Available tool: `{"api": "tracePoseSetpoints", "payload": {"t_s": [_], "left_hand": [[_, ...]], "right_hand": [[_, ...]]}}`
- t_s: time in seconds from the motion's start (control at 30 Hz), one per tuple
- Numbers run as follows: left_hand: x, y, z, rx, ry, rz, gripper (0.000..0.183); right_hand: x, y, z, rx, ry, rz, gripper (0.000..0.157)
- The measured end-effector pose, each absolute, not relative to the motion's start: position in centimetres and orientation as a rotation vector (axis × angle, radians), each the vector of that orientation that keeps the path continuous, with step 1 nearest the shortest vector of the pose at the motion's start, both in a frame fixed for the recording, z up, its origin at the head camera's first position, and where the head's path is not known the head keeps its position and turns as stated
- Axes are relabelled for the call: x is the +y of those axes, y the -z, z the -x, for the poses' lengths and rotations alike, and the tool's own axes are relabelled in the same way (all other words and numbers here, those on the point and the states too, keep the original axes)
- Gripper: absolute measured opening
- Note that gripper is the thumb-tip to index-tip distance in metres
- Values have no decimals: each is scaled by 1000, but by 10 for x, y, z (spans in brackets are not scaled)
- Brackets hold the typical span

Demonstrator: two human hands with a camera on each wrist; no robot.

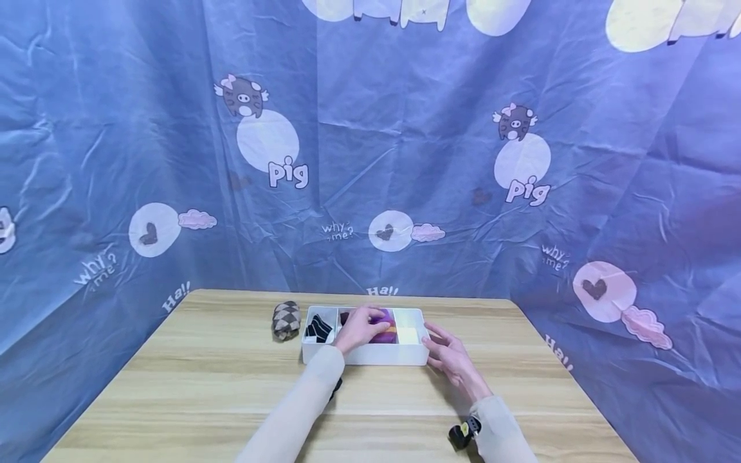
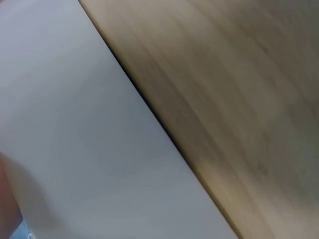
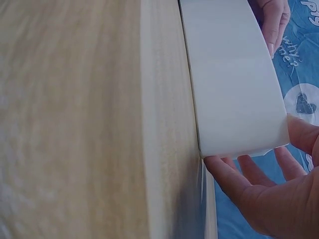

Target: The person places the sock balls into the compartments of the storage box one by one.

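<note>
A long white divided box (image 1: pixel 370 355) stands on the table. My left hand (image 1: pixel 356 329) reaches over its front wall. The fingers and thumb rest, spread apart, on a folded purple cloth item with an orange stripe (image 1: pixel 390 333) in the middle compartment. The fingertips are partly hidden. In the left compartment lies a black-and-white striped cloth item (image 1: pixel 318 329). My right hand (image 1: pixel 454 360) touches the box's right end. In the right wrist view its fingers (image 3: pixel 254 172) spread against the end of the white box (image 3: pixel 237 79), with the thumb at the upper edge.
A checked grey-and-beige rolled bundle (image 1: pixel 286 320) lies left of the box. Something dark (image 1: pixel 344 317) shows beside the left hand in the middle compartment. The wooden table (image 1: pixel 191 386) meets a blue printed curtain (image 1: pixel 359 167) at its back and sides.
</note>
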State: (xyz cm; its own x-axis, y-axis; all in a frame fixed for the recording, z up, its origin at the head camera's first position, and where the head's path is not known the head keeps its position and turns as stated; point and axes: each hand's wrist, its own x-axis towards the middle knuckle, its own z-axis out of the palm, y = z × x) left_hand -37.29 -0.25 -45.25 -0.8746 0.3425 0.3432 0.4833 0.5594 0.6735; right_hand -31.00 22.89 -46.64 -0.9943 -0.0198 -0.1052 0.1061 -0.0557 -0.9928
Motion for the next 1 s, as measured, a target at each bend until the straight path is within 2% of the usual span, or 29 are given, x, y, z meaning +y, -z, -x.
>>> {"api": "tracePoseSetpoints", "payload": {"t_s": [0.17,0.43,0.77,1.0], "left_hand": [[-1,450,373,-2667,1097,753,33],[-1,449,372,-2710,1036,790,25],[-6,452,373,-2663,1152,731,44],[-9,452,371,-2555,1334,682,47]], "right_hand": [[229,466,310,2089,2225,-96,56],[229,467,310,2097,2224,-95,56],[228,468,312,2101,2221,-98,55],[228,469,310,2096,2220,-98,55]]}}
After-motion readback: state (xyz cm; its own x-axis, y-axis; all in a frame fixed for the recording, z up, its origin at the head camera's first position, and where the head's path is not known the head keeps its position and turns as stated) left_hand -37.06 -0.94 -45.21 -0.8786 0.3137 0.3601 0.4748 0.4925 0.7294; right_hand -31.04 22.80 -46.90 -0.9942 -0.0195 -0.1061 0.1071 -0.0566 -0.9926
